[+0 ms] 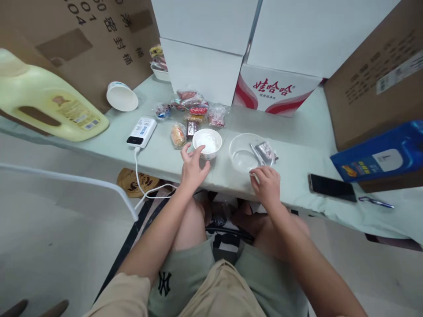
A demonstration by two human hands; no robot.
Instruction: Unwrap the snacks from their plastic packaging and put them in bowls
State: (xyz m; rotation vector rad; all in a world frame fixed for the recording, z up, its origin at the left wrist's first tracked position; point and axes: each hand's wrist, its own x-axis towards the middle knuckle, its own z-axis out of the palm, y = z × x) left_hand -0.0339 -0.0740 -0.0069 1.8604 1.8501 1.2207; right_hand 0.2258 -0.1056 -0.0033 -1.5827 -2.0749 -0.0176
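My left hand (193, 169) is at the near left side of a small white bowl (215, 152) that holds something white. Its thumb and fingers are spread apart, with the fingertips by the rim. My right hand (267, 185) is at the near edge of a clear plastic bowl (241, 159), thumb and fingers pinched together on its rim. Inside the clear bowl, toward the right, lie a small silvery packet (265, 152) and a thin pale strip or tool (256, 154) that I cannot name.
Behind the white bowl lie several wrapped snacks (197, 111). To the left are a white power bank (142, 131) with a cable, a tipped paper cup (122, 97) and a yellow jug (49, 99). A phone (332, 188), a pen (376, 202) and a blue package (380, 152) lie right. Boxes (274, 90) line the back.
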